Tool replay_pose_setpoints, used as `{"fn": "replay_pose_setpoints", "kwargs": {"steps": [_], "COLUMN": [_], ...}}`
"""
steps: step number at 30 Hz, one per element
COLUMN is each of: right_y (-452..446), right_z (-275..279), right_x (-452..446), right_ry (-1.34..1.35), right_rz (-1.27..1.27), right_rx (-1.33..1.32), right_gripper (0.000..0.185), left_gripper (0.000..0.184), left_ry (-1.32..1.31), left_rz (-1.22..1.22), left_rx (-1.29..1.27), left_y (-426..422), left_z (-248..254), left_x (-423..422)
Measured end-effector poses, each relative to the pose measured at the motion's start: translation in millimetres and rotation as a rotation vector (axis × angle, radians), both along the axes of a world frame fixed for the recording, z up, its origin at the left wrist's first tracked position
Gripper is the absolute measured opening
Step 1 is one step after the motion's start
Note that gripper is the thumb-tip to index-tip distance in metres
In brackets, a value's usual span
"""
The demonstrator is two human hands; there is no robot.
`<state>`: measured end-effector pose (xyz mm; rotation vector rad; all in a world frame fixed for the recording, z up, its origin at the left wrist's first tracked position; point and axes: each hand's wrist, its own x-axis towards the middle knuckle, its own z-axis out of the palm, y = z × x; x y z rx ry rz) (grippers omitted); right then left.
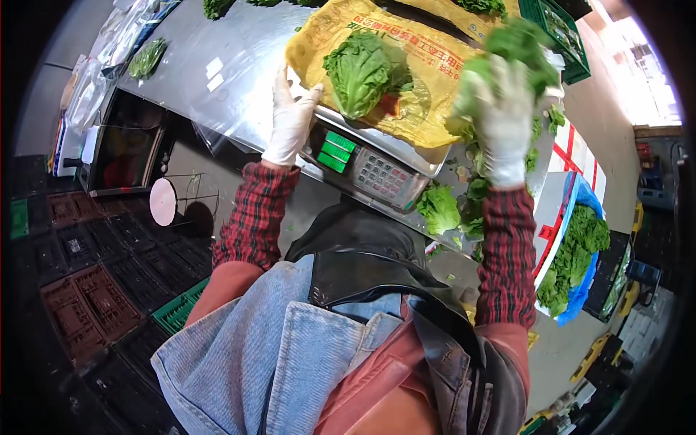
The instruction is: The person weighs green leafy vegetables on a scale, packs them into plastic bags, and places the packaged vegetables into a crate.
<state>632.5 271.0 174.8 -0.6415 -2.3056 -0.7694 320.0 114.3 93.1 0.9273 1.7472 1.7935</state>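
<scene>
A yellow plastic bag with red print lies spread over the digital scale. On the bag rests a green head of lettuce. My left hand, in a white glove, is beside the bag's left edge with thumb and fingers apart, holding nothing. To the right, my gloved right hand grips a leafy lettuce; both are smeared by motion, and its fingertips are partly hidden. Loose lettuce leaves lie below, by the scale's right corner.
The metal table carries more greens along its far side. A green crate stands at the far right. Lettuce in a blue bag sits by a white box with red tape. Dark crates cover the floor at left.
</scene>
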Motion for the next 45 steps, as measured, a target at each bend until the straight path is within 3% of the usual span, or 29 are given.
{"fn": "replay_pose_setpoints", "kwargs": {"steps": [2, 4, 7, 9, 13, 15, 16, 19, 20, 23, 24, 27, 28, 31, 36, 40, 43, 45], "right_y": [7.8, 1.4, 5.2, 2.0, -15.3, -8.7, -6.5, -11.7, -13.8, -22.5, -23.1, -22.6, -24.4, -28.7, -1.9, -6.0, -10.6, -11.0], "right_z": [-20.8, -34.1, -94.4, -94.0, -53.8, -49.5, -52.8, -69.6, -68.0, -34.4, -38.0, -62.1, -71.0, -86.6, -122.6, -108.8, -100.4, -107.6], "right_x": [-40.4, -71.4, -82.0, -85.1, -56.1, -30.8, -18.9, 10.4, 13.1, -0.8, 6.5, 39.0, 39.5, 28.6, 48.9, 65.7, 62.8, 56.7], "right_ry": [-0.119, -0.622, -0.679, -0.713, -0.501, -0.007, -0.006, -0.406, -0.400, -0.861, -0.857, -0.424, -0.420, -0.118, 0.232, 0.424, 0.593, 0.630], "right_rz": [-0.045, -0.151, 0.006, 0.088, 0.149, 0.136, 0.132, -0.317, -0.328, -0.479, -0.481, -0.228, -0.232, -0.352, -0.284, -0.287, -0.486, -0.505], "right_rx": [0.134, -0.136, -0.341, -0.446, -0.471, -0.674, -0.675, -0.722, -0.724, -1.202, -1.204, -1.072, -1.072, -0.692, -0.658, -0.914, -1.207, -1.245], "right_gripper": [0.072, 0.075, 0.080, 0.082, 0.079, 0.078, 0.078, 0.072, 0.072, 0.065, 0.065, 0.058, 0.058, 0.057, 0.067, 0.073, 0.076, 0.074], "left_gripper": [0.072, 0.070, 0.066, 0.063, 0.059, 0.057, 0.055, 0.050, 0.049, 0.049, 0.047, 0.044, 0.044, 0.042, 0.039, 0.036, 0.035, 0.036], "left_ry": [-0.234, -0.221, -0.194, -0.240, -0.303, -0.320, -0.334, -0.359, -0.350, -0.334, -0.332, -0.327, -0.344, -0.380, -0.369, -0.371, -0.400, -0.398], "left_rz": [0.086, 0.108, 0.154, 0.205, 0.290, 0.311, 0.317, 0.312, 0.279, 0.220, 0.198, 0.148, 0.133, 0.088, 0.051, 0.066, 0.064, 0.069], "left_rx": [0.036, 0.043, 0.054, 0.048, -0.010, -0.032, -0.030, -0.037, -0.040, -0.035, -0.023, 0.007, -0.004, -0.021, 0.003, 0.022, 0.033, -0.007], "left_y": [-22.2, -41.0, -73.6, -94.1, -125.8, -129.8, -131.5, -132.2, -127.3, -110.9, -106.9, -94.6, -92.0, -82.1, -76.3, -80.3, -80.5, -76.6], "left_z": [20.7, 10.1, -7.6, -12.5, -8.7, -9.3, -13.9, -20.2, -19.3, -16.5, -15.7, -15.3, -18.0, -19.5, -12.8, -20.9, -27.5, -24.3], "left_x": [4.5, -6.6, -32.7, -45.0, -48.4, -49.6, -50.1, -49.5, -49.4, -47.9, -46.9, -43.1, -40.9, -30.8, -27.9, -37.9, -38.6, -32.8]}}
